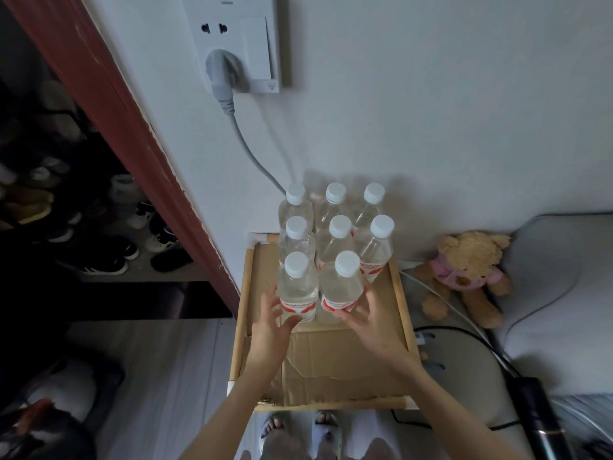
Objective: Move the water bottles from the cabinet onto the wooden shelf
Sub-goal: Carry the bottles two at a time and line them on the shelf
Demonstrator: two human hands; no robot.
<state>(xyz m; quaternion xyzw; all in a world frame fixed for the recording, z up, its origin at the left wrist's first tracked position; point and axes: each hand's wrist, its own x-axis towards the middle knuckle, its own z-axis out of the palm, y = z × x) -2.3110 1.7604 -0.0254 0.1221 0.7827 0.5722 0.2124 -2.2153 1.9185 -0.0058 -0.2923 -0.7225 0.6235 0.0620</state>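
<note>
Several clear water bottles with white caps and red-and-white labels stand upright in rows on the wooden shelf [402,303], whose top is lined with cardboard. My left hand [270,322] is open, its fingertips touching the label of the front left bottle [297,287]. My right hand [371,322] is open too, fingers spread against the base of the front right bottle [341,283]. Neither hand wraps around a bottle. Behind them stand the other rows, the back row [333,202] close to the wall.
A dark cabinet opening [83,210] with shoes lies to the left, edged by a red-brown frame. A wall socket [232,44] with a grey cable hangs above the bottles. A teddy bear [464,270], cables and a pale cushion lie to the right. My feet show below the shelf.
</note>
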